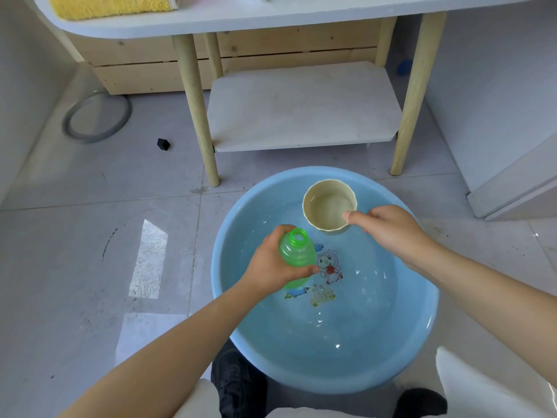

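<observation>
Green and translucent, the ribbed plastic bottle (297,254) stands out in the head view. It is held over the left part of the round light-blue plastic basin (376,342), which sits on the tiled floor with shallow water over a cartoon print. The left hand (271,263) has its fingers (306,270) curled round the bottle's body. The uncapped neck points up and leans a little toward the far side, probably so it can take water. The right hand (391,233) pinches the near rim of the beige faceted plastic cup (328,205), thumb over the rim and the other fingers hidden. It holds the cup mouth-up above the basin's far side, near the bottle, a grip that looks suited to scooping and tipping. Both are kept over the basin, likely to catch spills. Beyond stands a white counter (271,22) on pale wooden legs, with a yellow towel (111,6) on top.
</observation>
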Motion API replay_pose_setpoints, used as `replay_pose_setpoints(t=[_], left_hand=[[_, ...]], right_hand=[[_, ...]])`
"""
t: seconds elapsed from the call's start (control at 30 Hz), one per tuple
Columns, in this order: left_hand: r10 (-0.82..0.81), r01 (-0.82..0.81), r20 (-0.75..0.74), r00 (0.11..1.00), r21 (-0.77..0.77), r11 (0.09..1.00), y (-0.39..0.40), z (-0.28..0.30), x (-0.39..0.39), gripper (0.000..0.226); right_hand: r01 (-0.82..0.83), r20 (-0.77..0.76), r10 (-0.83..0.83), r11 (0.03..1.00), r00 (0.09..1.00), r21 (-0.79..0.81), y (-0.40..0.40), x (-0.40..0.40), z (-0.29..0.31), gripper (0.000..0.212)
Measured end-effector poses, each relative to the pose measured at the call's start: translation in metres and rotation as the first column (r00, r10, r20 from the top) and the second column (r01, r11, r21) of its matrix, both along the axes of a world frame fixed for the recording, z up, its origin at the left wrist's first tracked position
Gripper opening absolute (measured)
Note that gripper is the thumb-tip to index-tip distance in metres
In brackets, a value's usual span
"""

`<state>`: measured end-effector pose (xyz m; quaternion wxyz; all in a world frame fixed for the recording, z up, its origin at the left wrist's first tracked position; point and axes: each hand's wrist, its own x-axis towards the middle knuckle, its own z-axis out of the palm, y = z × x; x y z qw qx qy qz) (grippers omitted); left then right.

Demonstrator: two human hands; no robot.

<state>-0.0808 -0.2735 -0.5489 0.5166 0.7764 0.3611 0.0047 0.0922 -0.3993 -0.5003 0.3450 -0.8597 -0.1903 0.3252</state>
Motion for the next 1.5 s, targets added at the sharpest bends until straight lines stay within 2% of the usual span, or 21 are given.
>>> replay_pose_setpoints(t=[0.23, 0.53, 0.8, 0.93, 1.5], left_hand=[[-0.002, 0.002, 0.009, 1.000, 0.000, 1.000, 0.000, 0.003, 0.001, 0.068], [-0.001, 0.000, -0.019, 1.000, -0.019, 1.000, -0.001, 0.009, 0.003, 0.071], [-0.002, 0.000, -0.044, 0.999, -0.034, 0.999, -0.002, 0.008, 0.006, 0.071], [0.001, -0.004, -0.049, 0.999, -0.048, 0.999, -0.003, 0.008, 0.007, 0.074], [0.011, -0.013, -0.046, 0.999, -0.029, 0.999, -0.002, 0.008, 0.007, 0.072]], right_hand=[[-0.093, 0.278, 0.077, 0.995, 0.958, 0.044, 0.009, -0.013, 0.012, 0.055], [-0.166, 0.482, 0.069, 0.973, 0.873, 0.161, 0.008, -0.017, 0.009, 0.056], [-0.202, 0.608, 0.068, 0.967, 0.791, 0.154, 0.010, -0.014, -0.002, 0.047], [-0.212, 0.666, 0.058, 0.965, 0.744, 0.152, 0.011, -0.014, -0.004, 0.050], [-0.233, 0.743, 0.043, 0.960, 0.668, 0.153, 0.013, -0.011, 0.001, 0.048]])
